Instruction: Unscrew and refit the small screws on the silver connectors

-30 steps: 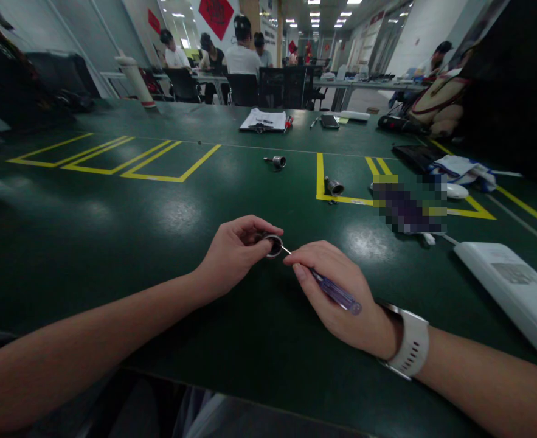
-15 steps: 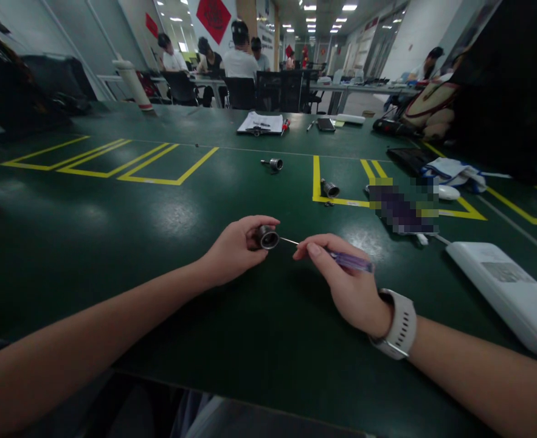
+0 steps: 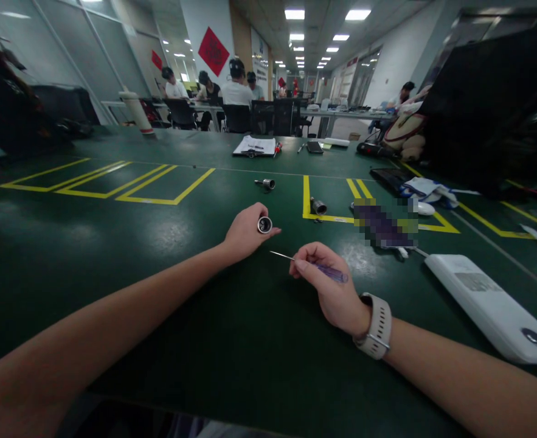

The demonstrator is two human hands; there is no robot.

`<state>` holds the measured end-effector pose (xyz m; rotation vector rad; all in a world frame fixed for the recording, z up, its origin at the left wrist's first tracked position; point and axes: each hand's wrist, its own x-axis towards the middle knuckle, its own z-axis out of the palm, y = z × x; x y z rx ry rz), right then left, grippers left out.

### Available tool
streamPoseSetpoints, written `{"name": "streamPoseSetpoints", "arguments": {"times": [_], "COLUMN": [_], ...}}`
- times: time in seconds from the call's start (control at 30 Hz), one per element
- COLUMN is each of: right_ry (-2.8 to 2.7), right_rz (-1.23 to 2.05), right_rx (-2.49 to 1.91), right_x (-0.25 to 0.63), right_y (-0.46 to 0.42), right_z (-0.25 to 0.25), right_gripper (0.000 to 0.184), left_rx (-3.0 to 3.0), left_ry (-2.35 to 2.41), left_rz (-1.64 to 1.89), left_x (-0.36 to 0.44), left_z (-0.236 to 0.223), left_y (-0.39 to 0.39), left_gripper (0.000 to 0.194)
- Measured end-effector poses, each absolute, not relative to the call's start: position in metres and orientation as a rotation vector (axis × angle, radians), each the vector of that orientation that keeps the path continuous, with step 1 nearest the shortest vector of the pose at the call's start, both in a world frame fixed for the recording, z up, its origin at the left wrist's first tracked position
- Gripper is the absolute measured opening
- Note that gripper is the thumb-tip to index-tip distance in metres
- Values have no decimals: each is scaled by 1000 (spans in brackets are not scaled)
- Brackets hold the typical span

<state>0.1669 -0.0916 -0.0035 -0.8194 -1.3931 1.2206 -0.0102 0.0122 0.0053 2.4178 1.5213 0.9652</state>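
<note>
My left hand [image 3: 246, 234] is closed round a small round metal part [image 3: 264, 225], its open end facing me, just above the green table [image 3: 113, 243]. My right hand [image 3: 325, 286] pinches a thin screwdriver with a purple handle [image 3: 327, 271]; its metal tip points left toward the part but stays a little below and apart from it. A pale watch [image 3: 375, 325] sits on my right wrist. Two more metal parts lie farther out: one [image 3: 265, 183] on bare green, one [image 3: 318, 207] inside a yellow-taped box.
A white flat device [image 3: 491, 307] lies at the right. Papers [image 3: 254, 146], a phone [image 3: 314, 147], a white mouse [image 3: 426, 208] and a dark bag [image 3: 487, 109] sit farther back. Yellow tape boxes [image 3: 149, 182] mark the table. People sit at desks behind.
The screwdriver tip has come out of the metal part and moved down to the right. My left hand carried the part farther from me, and the view tilted upward.
</note>
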Motion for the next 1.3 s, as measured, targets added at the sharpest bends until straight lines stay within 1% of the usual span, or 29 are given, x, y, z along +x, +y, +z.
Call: {"name": "streamPoseSetpoints", "arguments": {"times": [0.07,0.2,0.3,0.43,0.63,0.77,0.93,1.07,1.17,1.3], "right_ry": [-1406,-1465,-1522,-1600,-1668,-1634,-1312,-1071,-1056,-1276], "right_rz": [1210,1150,1096,1023,935,1021,1343,1560,1561,1326], "right_rx": [-806,-808,-858,-971,-1063,-1057,-889,-839,-832,-921], "right_x": [167,168,169,168,165,165,167,167,166,166], "right_y": [-92,-94,-96,-97,-98,-96,-89,-85,-84,-88], "right_z": [-3,-1,2,7,11,9,5,9,8,3], "right_gripper": [8,15,18,19,20,20,18,17,17,19], "left_rx": [2339,2461,2428,2419,2629,2768,2671,2530,2519,2635], "left_ry": [1508,1382,1280,1199,1245,1176,1054,971,1009,1192], "left_rz": [994,1007,1027,1046,1051,1011,1081,1107,1081,1002], "left_x": [-7,-7,-9,-8,-6,-7,-8,-8,-7,-7], "left_z": [0,-6,-7,-6,-5,-4,-3,-5,-5,-6], "left_y": [13,10,6,1,-3,-4,-4,-4,-2,-1], "left_gripper": [32,26,27,26,24,23,23,23,23,20]}}
